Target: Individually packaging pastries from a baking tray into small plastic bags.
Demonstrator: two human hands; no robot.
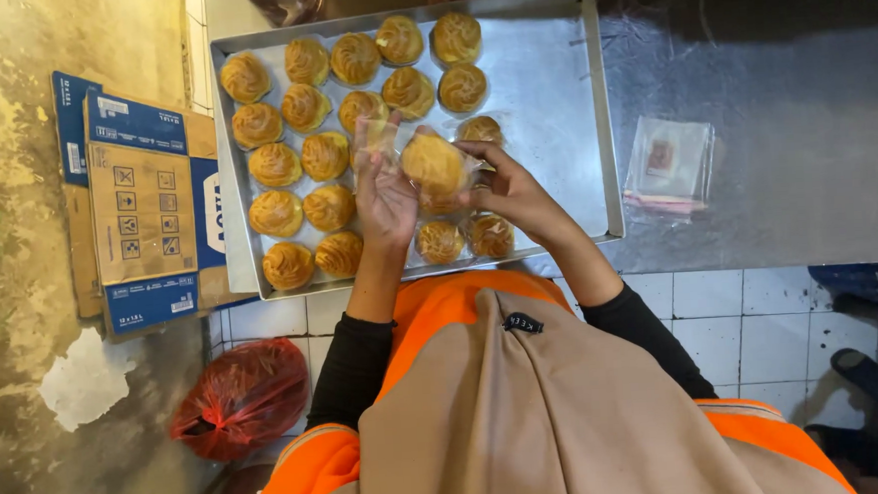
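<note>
A round golden pastry (434, 165) in a clear plastic bag (385, 138) is held between both hands above the metal tray (552, 101), over its middle near the front edge. The left hand (384, 192) is raised with fingers spread and partly open, its fingertips pinching the loose mouth of the bag at the pastry's left side. The right hand (512, 191) is curled around the pastry's right side, fingers closed on the wrapped pastry. Black sleeves are seen on both forearms.

Directly under the hands, along the tray's front edge, two bagged pastries (464, 238) are lying side by side; a third bagged one (479, 129) is lying just behind the right hand. The left half of the tray is filled with unwrapped swirl-topped pastries (299, 154) set in rows, touching or nearly touching, running from the front-left corner to the back edge. The right part of the tray is bare metal.

The tray is resting on a steel table (805, 158), its front-left corner overhanging the table's edge. A stack of small clear bags (669, 165) is lying on the table just right of the tray, apart from it. Flattened cardboard boxes (142, 207) are leaning against the wall left of the tray. A red plastic bag (242, 396) is lying on the floor below them, beside the white tiles.
</note>
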